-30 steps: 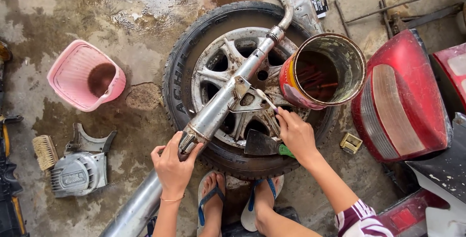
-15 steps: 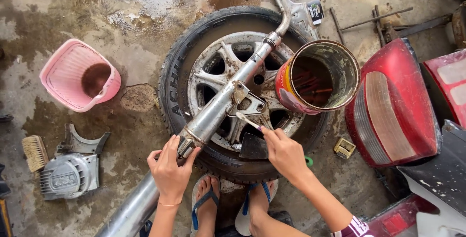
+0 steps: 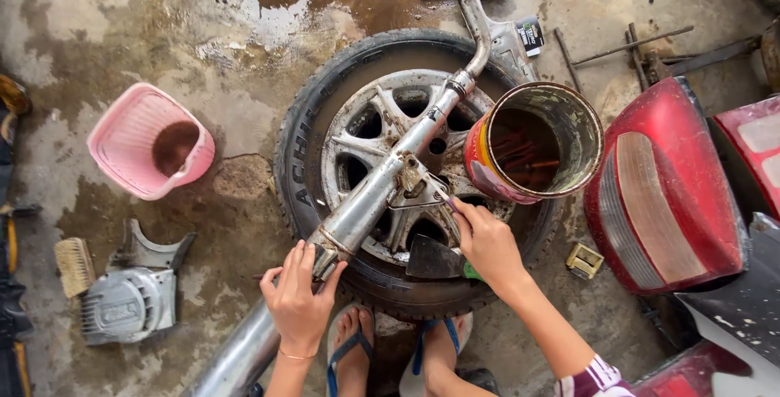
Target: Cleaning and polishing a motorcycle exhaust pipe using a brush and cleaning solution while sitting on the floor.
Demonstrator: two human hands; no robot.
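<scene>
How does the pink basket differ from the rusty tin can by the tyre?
The pink basket is plastic with ribbed walls; the tin can is metal, rusty inside, red and yellow outside. The basket sits alone on the wet concrete floor, while the can rests tilted against the car tyre. The can holds thin rusty rods; the basket seems to hold only a brown patch. Both are open-topped.

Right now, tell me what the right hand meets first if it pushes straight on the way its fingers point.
Probably the bracket on the exhaust pipe: the right hand points up-left at it, a thin tool at its fingertips nearly touching. Depth is unclear.
</scene>
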